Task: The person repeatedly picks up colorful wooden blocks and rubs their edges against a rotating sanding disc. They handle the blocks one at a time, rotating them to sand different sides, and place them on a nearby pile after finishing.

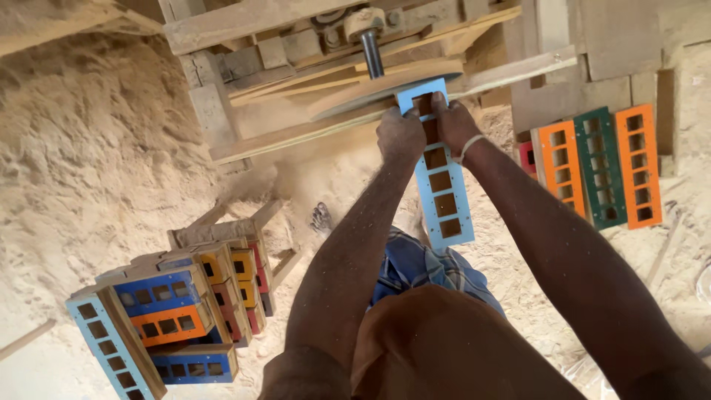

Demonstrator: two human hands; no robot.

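Head view: left hand and right hand both clenched around light-blue slotted panel against sanding disc.

Light blue frame with square cut-outs. Orange, green and orange frames at three o'clock. Blue, orange, yellow, red stack at eight o'clock. Blue checked cloth. Tan sawdust.

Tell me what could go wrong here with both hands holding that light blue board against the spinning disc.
Both hands, left hand and right hand, grip the light blue board very close to the disc, so a slip could bring fingers onto it. The board could catch and kick back toward the body. Loose sawdust underfoot, with a foot near the machine, may make footing unsteady.
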